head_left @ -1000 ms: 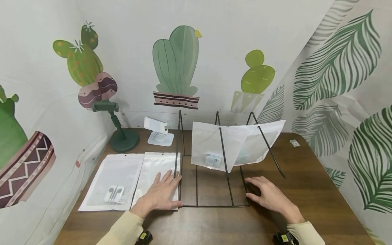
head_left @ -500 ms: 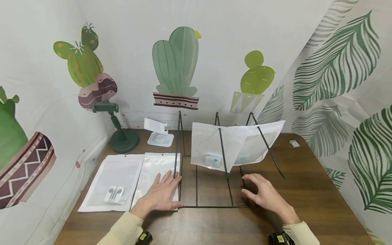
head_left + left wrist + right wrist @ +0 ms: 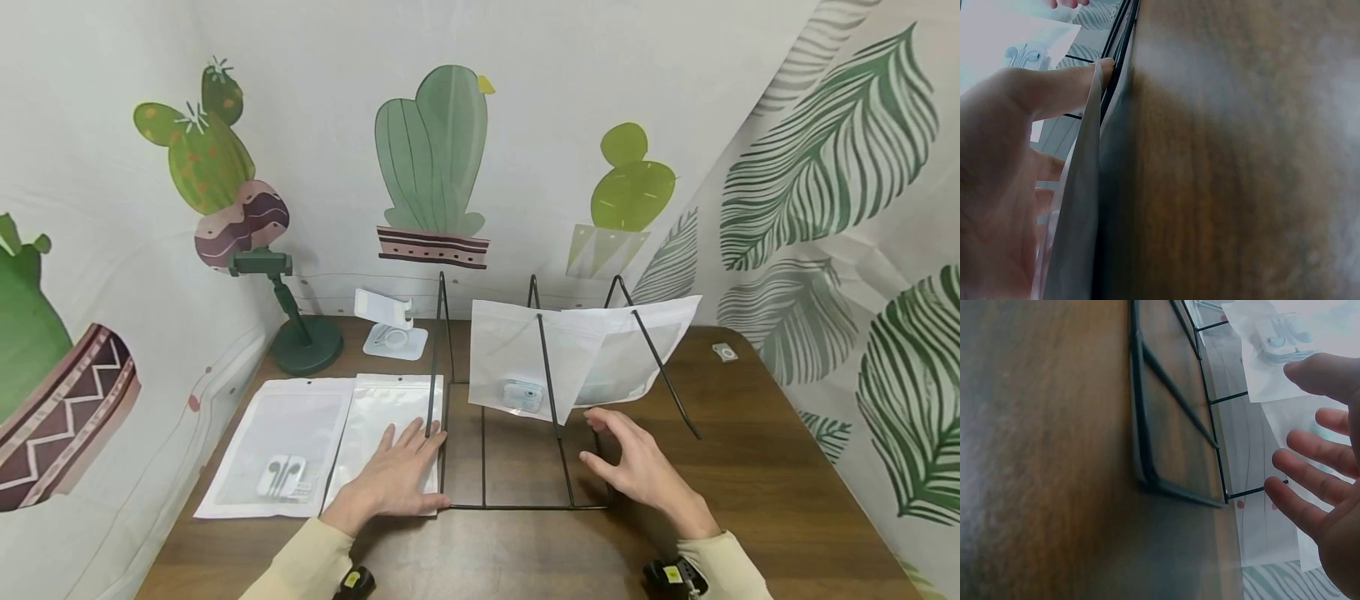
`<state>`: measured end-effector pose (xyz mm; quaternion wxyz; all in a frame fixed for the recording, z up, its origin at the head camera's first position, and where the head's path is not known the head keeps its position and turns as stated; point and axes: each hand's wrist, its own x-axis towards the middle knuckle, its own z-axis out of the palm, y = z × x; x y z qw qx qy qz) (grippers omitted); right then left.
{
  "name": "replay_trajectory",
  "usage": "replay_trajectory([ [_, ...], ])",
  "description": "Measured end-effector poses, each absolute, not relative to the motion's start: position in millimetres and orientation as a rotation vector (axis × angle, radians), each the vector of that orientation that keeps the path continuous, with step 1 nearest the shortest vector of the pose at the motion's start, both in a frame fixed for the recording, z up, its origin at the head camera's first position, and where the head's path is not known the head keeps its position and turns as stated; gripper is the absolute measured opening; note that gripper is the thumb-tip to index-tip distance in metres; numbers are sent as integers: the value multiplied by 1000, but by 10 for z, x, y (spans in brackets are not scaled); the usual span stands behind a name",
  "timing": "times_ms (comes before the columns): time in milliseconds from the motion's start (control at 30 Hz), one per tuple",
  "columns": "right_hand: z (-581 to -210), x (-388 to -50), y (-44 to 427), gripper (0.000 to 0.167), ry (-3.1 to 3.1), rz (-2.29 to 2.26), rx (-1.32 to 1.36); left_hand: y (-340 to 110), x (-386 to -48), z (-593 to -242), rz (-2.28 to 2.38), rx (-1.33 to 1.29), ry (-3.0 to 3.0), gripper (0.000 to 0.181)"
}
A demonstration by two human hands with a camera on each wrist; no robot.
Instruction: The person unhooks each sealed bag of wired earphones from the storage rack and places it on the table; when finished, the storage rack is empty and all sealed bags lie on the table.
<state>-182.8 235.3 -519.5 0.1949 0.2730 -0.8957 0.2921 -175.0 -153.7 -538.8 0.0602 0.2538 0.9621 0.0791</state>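
Observation:
My left hand [image 3: 397, 471] rests with spread fingers on a flat white pouch [image 3: 382, 400] lying on the table. Its thumb [image 3: 1066, 90] lies along the pouch's edge beside the rods of a black wire rack [image 3: 517, 507]. On the rack's prongs hang two white pouches, a nearer one [image 3: 498, 350] with a small pale blue item inside and another [image 3: 615, 342] partly behind it. My right hand [image 3: 641, 467] holds nothing; its fingers are relaxed and apart, over the right side of the rack's base. The right wrist view shows thumb and fingers free of the rods.
Another flat pouch [image 3: 292, 417] with a white earphone pack lies at the left. Behind stand a dark green phone stand [image 3: 306, 346] and a small white stand [image 3: 393, 340]. A tiny silver device [image 3: 724, 352] lies at the back right of the wooden table [image 3: 757, 467].
My right hand has come off the rack's right base rod and moved left and slightly up. The left hand, the rack and the pouches have stayed in place.

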Motion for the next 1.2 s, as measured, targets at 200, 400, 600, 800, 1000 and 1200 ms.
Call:
replay_trajectory([
  [200,-5163,-1881,2306,61,-2494,869,782,-1546,-1750,-5401,251,777,2907,99],
  [400,-5111,-1942,2267,61,-2485,901,752,-1548,-1755,-5409,249,766,2896,101],
  [600,-5052,-1966,2234,62,-2500,940,728,-1547,-1757,-5418,253,765,2893,102],
  [800,-5021,-1992,2200,65,-2502,967,740,-1547,-1754,-5405,258,781,2902,102],
  [1000,-5011,-2029,2161,65,-2505,1014,750,-1541,-1741,-5397,256,776,2906,101],
  [1200,-5018,-2079,2107,67,-2488,1046,706,-1539,-1743,-5388,262,772,2907,101],
])
